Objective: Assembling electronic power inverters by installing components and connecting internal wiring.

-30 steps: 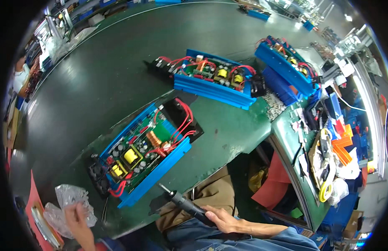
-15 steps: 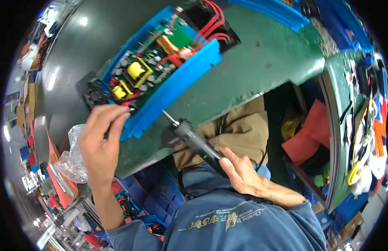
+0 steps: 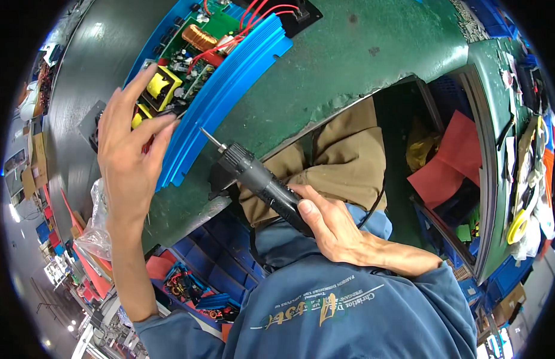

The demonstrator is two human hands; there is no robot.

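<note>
Hold the driver (image 3: 262,186) in your right hand (image 3: 332,227), fingers wrapped, its tip clear of the board (image 3: 227,23) in the case (image 3: 229,93) on the table (image 3: 355,78). Your left hand (image 3: 126,143) bends its fingers over the case; any pinch cannot be confirmed.

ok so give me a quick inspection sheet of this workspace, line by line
Surface: green bench, scuffed, near edge chipped
Work items: blue case with circuit board; black screwdriver, bit toward the case, contact unclear
Clutter: clear bag left of the left forearm; yellow coil among items at right
Hands: left hand over the board, grip unclear; right hand holds the screwdriver
Cables: red wires between board and black plate
Surroundings: red sheet under the bench; cardboard at far left
</note>
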